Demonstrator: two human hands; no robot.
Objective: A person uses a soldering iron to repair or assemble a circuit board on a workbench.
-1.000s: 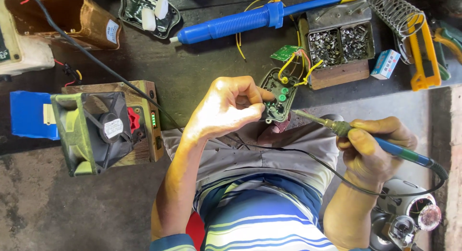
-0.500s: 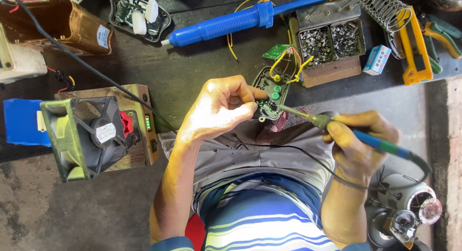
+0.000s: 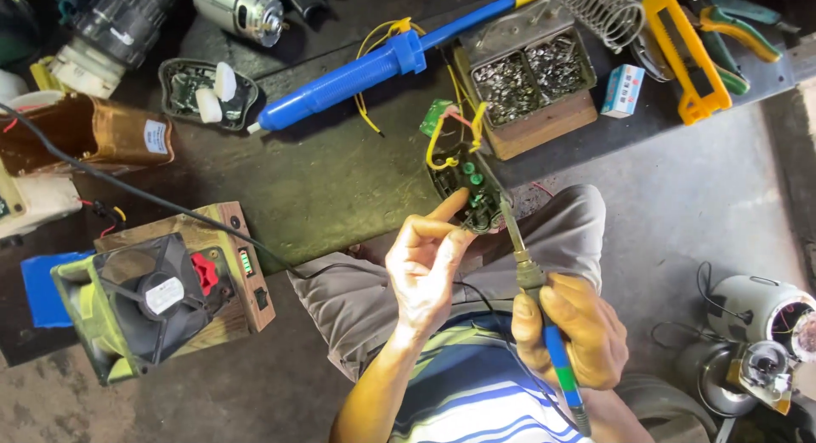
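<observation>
— How is the scene lit?
— Even, soft daylight, brightest on the pale floor (image 3: pixel 705 196) at right; the dark surface (image 3: pixel 340 179) stays dim, with a mild sheen.

— Shadows and glare?
— Short, soft shadows under the blue pump (image 3: pixel 357 73). Slight glare on the metal tray (image 3: pixel 531 60).

— Sharpness?
— Centre crisp; corners darken and bend a little, and the lower right looks murky.

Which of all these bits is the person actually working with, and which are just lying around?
In use:
- small dark circuit board with green parts and yellow wires, steadied by the left hand
- soldering iron with blue-green handle, gripped in the right hand, tip at the board

Lying about:
- long blue desoldering pump
- tin box of small metal bits
- coiled wire stand
- yellow cutter
- wooden box with fan
</observation>
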